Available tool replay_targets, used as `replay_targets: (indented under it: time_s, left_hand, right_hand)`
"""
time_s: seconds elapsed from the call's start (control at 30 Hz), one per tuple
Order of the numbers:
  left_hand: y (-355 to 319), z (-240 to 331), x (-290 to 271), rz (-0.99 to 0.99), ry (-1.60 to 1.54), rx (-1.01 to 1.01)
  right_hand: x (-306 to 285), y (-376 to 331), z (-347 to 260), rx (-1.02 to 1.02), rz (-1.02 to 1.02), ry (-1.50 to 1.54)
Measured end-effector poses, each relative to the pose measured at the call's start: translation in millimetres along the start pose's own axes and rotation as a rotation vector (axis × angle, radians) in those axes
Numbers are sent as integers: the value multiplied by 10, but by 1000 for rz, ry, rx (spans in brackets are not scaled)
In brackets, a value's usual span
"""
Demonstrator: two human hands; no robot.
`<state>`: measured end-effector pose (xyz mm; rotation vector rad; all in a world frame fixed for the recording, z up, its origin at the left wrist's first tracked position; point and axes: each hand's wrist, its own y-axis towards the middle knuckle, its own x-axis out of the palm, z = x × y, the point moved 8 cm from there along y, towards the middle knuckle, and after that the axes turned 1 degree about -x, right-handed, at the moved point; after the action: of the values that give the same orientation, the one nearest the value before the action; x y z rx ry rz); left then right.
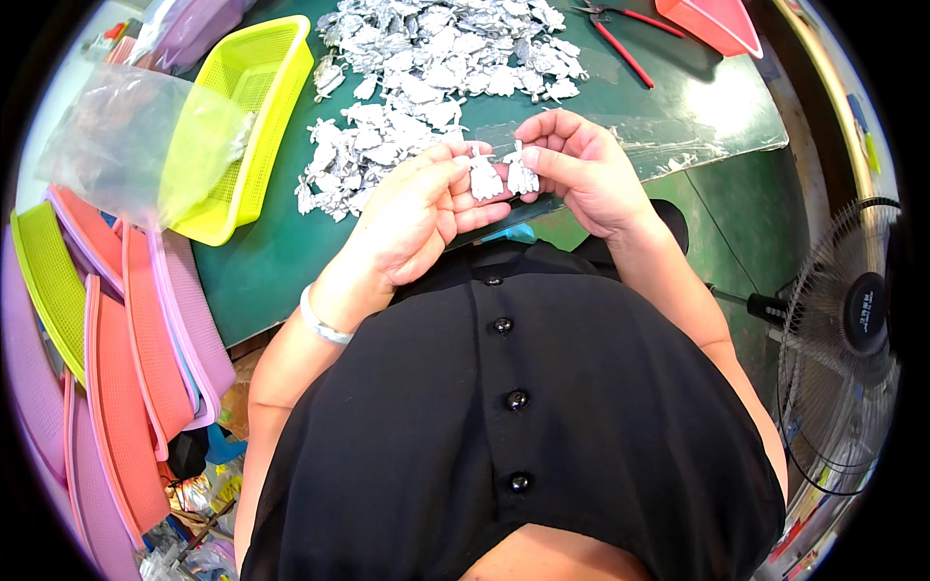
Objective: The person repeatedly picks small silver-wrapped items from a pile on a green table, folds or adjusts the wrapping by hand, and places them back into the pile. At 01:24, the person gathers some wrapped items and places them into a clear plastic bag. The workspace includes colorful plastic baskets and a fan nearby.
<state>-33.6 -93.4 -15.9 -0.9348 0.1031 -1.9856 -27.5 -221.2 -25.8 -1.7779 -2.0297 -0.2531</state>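
Two small silvery metal castings are held side by side just over the near edge of the green table [242, 290]. My left hand [412, 208] pinches one casting [485, 180] between thumb and fingers, its palm partly turned up. The other casting [523, 172] is gripped by the thumb and forefinger of my right hand [586, 174]. Both pieces are flat with an uneven outline; their fine shape is too small to tell. Beyond my hands lies a large heap of similar silvery castings [436, 48], with a smaller pile [339, 160] reaching toward my left hand.
A yellow-green basket [240, 208] with a clear plastic bag [107, 145] stands at the left. Red-handled pliers [623, 53] and a pink tray [722, 29] lie at the far right. Stacked coloured baskets [126, 407] rise beside the table at left; a fan [843, 320] stands at right.
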Motion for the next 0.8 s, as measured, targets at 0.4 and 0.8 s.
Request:
replay_targets:
  time_s: [0.4, 0.8]
  left_hand:
    - [-12, 14, -7, 33, 32, 6]
    - [-9, -7, -93, 54, 13, 5]
  right_hand:
    - [-2, 14, 52, 26, -31, -43]
    - [-940, 129, -653, -366, 276, -244]
